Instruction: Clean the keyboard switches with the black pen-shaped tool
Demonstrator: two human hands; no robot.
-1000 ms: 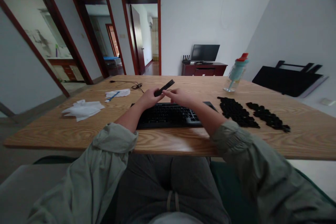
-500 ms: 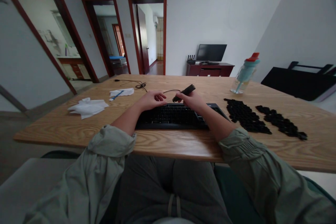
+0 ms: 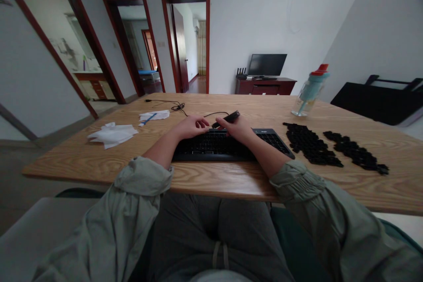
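A black keyboard (image 3: pixel 211 155) lies near the table's front edge, below both my hands. In my right hand (image 3: pixel 240 129) is a short, dark, stick-shaped tool (image 3: pixel 231 117), held aslant over the keyboard's back edge, its lower end pointing left; its exact kind is unclear. My left hand (image 3: pixel 193 127) rests at the keyboard's back left part, fingers loosely bent and apart, with nothing visible in them. The tool's lower end is close to the left fingertips. To the right lie two patches of small black pieces, a wider one (image 3: pixel 309 144) and a narrower one (image 3: pixel 355 152), which look like keycaps.
On the left are a crumpled white tissue (image 3: pixel 113 135) and a folded one (image 3: pixel 160 115) with a thin blue stick (image 3: pixel 149 118) on it. A coiled black cable (image 3: pixel 178 106) runs behind the keyboard. A clear bottle (image 3: pixel 307 97) with a red lid stands at the back right.
My right hand has moved slightly left and down, bringing the dark tool closer to the left fingers. My left hand stays almost in place.
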